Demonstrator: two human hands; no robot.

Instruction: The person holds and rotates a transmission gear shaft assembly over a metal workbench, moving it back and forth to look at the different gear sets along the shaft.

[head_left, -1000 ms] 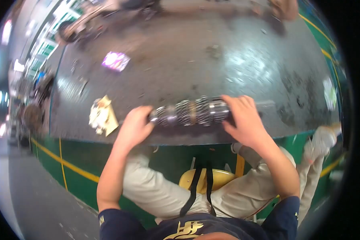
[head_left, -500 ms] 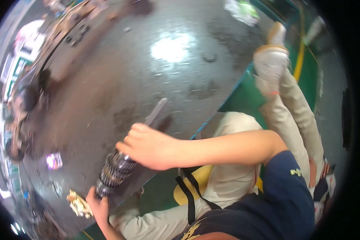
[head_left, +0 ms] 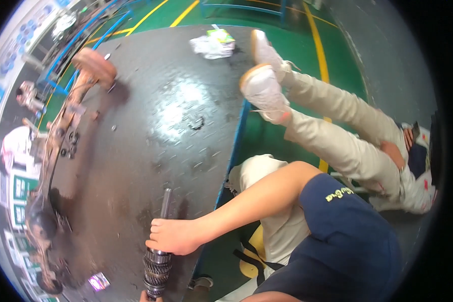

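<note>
A metal gear shaft with several toothed gears lies along the worktable, close to its right edge. My right hand wraps closed around the shaft just above the gears, and the bare steel end sticks out beyond it. At the bottom rim of the picture, the fingertips of my left hand pinch the lower end of the shaft. Most of that hand is cut off.
A long rusty axle with a round drum stretches along the left. A green carton with crumpled plastic sits at the far edge. Another person's white shoes rest by the right edge. A small shiny packet lies lower left.
The view has swung, bringing the far table edge and green floor in. The shaft now points more straight away from me, lower in the picture. Both hands stay on it.
</note>
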